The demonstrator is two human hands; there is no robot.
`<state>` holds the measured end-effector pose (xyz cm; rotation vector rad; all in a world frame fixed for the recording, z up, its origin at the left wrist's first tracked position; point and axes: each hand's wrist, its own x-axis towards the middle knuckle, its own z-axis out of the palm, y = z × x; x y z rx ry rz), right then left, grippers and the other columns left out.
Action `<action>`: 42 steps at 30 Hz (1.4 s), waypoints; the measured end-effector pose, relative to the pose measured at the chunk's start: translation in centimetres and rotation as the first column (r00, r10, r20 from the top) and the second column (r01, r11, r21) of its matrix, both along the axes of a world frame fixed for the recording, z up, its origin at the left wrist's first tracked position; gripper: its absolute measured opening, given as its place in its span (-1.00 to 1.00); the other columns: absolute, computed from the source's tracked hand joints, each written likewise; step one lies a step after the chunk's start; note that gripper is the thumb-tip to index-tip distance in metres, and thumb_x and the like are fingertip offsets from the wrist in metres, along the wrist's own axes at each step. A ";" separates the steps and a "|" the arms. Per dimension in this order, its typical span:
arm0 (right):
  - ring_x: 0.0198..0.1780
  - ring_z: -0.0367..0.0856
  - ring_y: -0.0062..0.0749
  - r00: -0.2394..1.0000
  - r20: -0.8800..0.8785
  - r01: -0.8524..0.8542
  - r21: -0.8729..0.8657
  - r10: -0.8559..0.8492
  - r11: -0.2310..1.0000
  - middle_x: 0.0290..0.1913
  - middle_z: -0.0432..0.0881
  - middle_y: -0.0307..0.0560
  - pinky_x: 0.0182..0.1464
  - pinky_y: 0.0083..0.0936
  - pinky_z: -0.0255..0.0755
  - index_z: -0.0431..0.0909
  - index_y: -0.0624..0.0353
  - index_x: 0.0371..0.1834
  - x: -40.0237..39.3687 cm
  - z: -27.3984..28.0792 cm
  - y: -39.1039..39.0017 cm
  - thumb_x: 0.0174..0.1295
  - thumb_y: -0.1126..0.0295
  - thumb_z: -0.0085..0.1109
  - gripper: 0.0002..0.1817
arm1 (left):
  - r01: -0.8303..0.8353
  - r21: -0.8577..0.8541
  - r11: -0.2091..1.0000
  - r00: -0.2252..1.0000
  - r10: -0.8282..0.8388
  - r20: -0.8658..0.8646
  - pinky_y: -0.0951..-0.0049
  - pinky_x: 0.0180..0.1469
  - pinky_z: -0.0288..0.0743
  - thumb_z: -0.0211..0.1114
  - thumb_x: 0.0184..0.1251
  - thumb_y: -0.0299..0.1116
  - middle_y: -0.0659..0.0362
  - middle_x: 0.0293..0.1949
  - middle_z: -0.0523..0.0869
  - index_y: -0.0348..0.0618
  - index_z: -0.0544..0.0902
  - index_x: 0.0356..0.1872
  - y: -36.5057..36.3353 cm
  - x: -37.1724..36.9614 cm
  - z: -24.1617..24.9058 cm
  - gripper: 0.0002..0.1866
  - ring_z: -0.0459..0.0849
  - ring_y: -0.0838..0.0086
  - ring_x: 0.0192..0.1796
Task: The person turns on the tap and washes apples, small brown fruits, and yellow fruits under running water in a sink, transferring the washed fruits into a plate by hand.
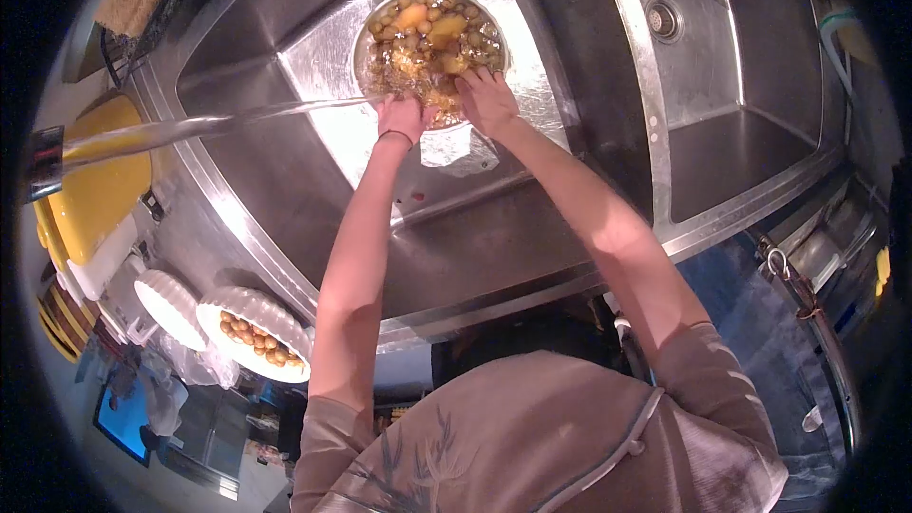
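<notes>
A round metal bowl (358, 43) full of water stands in the large sink basin. Many small round brown-green fruits or vegetables (475, 38) fill it, with larger orange-yellow pieces (412, 16) among them. My left hand (400, 118) is at the bowl's near left rim, in the splash, its fingers mostly hidden by water. At the near right rim, my right hand (488, 103) reaches in with fingers stretched over the contents. A stream of water (237, 116) runs in from the left and meets the bowl beside my left hand.
The stream leaves a tap spout (46, 163) at far left. A second basin with a drain (664, 19) lies right. On the left counter are yellow cutting boards (104, 180), a white fluted dish (169, 309), and another holding round brown pieces (255, 335). The sink's front edge (456, 318) runs before me.
</notes>
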<state>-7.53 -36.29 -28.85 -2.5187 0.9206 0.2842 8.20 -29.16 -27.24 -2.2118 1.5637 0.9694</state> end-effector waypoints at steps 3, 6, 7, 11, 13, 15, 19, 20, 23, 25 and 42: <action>-0.05 0.30 -0.26 0.992 0.116 0.053 -0.060 -0.046 0.997 -0.09 0.40 -0.10 -0.09 -0.39 0.22 0.45 0.17 -0.16 0.0 -0.4 0.1 0.03 0.30 0.02 -0.70 | -0.129 0.066 0.989 0.991 0.127 0.027 0.15 0.06 0.29 0.26 0.03 0.01 -0.11 -0.26 0.63 -0.30 0.42 -0.11 -0.5 0.0 -1.1 -0.42 0.54 0.07 -0.05; -0.07 0.32 -0.27 0.950 0.166 0.279 -0.059 -0.266 0.958 -0.13 0.44 -0.13 -0.11 -0.42 0.22 0.47 0.14 -0.19 1.1 -3.2 0.8 0.02 0.27 0.04 -0.71 | -0.216 -0.069 0.974 0.976 0.213 -0.041 0.17 -0.02 0.39 0.36 -0.11 0.04 -0.12 -0.23 0.62 -0.24 0.39 -0.03 0.1 0.4 -1.7 -0.31 0.57 0.03 -0.12; -0.07 0.32 -0.28 0.916 0.178 0.372 -0.045 -0.359 0.927 -0.15 0.45 -0.14 -0.11 -0.43 0.22 0.48 0.12 -0.19 1.2 -4.3 1.1 0.02 0.26 0.04 -0.71 | -0.247 -0.113 0.962 0.968 0.240 -0.076 0.18 -0.05 0.41 0.37 -0.13 0.06 -0.12 -0.22 0.62 -0.20 0.40 0.00 0.4 0.8 -1.9 -0.29 0.57 0.02 -0.12; 0.11 0.29 -0.30 0.990 -0.135 -0.045 -0.083 0.034 0.996 -0.08 0.53 -0.19 0.14 -0.38 0.07 0.59 0.02 -0.27 1.8 0.0 -1.3 -0.02 0.23 0.16 -0.76 | -0.569 -0.136 0.811 0.727 0.419 -0.544 0.44 -0.10 0.44 0.30 0.07 -0.05 0.07 -0.20 0.64 -0.20 0.48 -0.01 1.6 2.5 -0.9 -0.46 0.61 0.30 -0.18; 0.20 0.22 -0.30 0.992 -0.125 0.027 0.044 -0.021 0.999 -0.04 0.53 -0.16 0.19 -0.36 0.00 0.59 0.04 -0.26 1.3 0.9 -2.4 -0.04 0.19 0.21 -0.72 | -0.735 0.046 0.676 0.440 0.528 -0.727 0.62 -0.17 0.40 0.20 0.23 -0.18 0.15 -0.17 0.61 -0.29 0.53 -0.08 1.0 3.0 2.2 -0.62 0.55 0.56 -0.22; 0.16 0.34 -0.41 0.975 -0.219 0.075 0.145 -0.042 0.987 -0.08 0.56 -0.10 0.09 -0.45 0.17 0.59 0.04 -0.24 1.4 4.4 -3.7 0.08 0.11 0.10 -0.70 | -0.764 0.325 0.557 0.098 0.598 -0.795 0.61 -0.23 0.43 0.14 0.28 -0.19 0.09 -0.14 0.60 -0.30 0.44 0.03 1.2 4.5 3.4 -0.58 0.55 0.59 -0.19; -0.29 0.60 -0.37 0.707 -0.046 0.494 0.747 -0.706 0.445 -0.28 0.61 -0.18 -0.33 -0.47 0.43 0.54 0.11 -0.25 0.9 5.3 -4.9 0.22 0.12 -0.06 -0.69 | -0.625 0.635 0.455 -0.438 0.469 -0.767 0.53 -0.12 0.50 0.06 0.33 -0.24 0.09 -0.02 0.53 -0.10 0.27 0.20 0.7 5.9 6.6 -0.55 0.53 0.44 -0.05; -0.26 0.58 -0.38 0.564 -0.024 0.399 0.883 -0.826 0.247 -0.22 0.57 -0.12 -0.28 -0.46 0.43 0.48 0.16 -0.18 1.2 5.9 -4.6 0.24 0.10 -0.15 -0.63 | -0.645 0.604 0.468 -0.457 0.397 -0.796 0.50 -0.08 0.50 0.05 0.33 -0.25 0.08 0.02 0.49 -0.05 0.25 0.21 0.6 5.5 7.7 -0.55 0.51 0.38 -0.02; -0.12 0.53 -0.24 0.205 -0.100 -0.241 0.959 -0.974 -0.149 -0.05 0.47 0.09 -0.14 -0.37 0.47 0.23 0.33 0.04 3.4 8.1 -3.6 0.28 0.05 -0.47 -0.45 | -0.643 0.586 0.494 -0.578 0.189 -0.794 0.33 0.05 0.47 0.05 0.32 -0.35 0.05 0.15 0.32 0.11 0.20 0.25 0.7 4.7 9.4 -0.53 0.42 0.15 0.11; -0.07 0.51 -0.13 0.266 -0.168 -0.308 0.918 -0.949 -0.249 -0.06 0.46 0.11 -0.07 -0.33 0.47 0.23 0.36 0.03 4.1 12.0 -3.2 0.27 0.05 -0.47 -0.44 | -0.643 0.594 0.483 -0.604 0.157 -0.781 0.29 0.07 0.45 0.06 0.30 -0.38 0.06 0.12 0.35 0.11 0.20 0.25 1.3 4.6 10.6 -0.51 0.41 0.13 0.11; -0.50 0.54 -0.33 0.244 -0.108 -0.051 0.991 -0.964 -0.124 -0.45 0.52 -0.05 -0.58 -0.49 0.40 0.34 0.12 -0.18 16.1 17.5 3.4 0.29 0.03 -0.16 -0.64 | -0.646 0.673 0.360 -0.692 0.098 -0.716 0.72 -0.78 0.13 -0.17 0.32 0.06 0.15 -0.28 0.48 0.01 0.34 0.08 11.7 5.7 20.2 -0.54 0.43 0.53 -0.51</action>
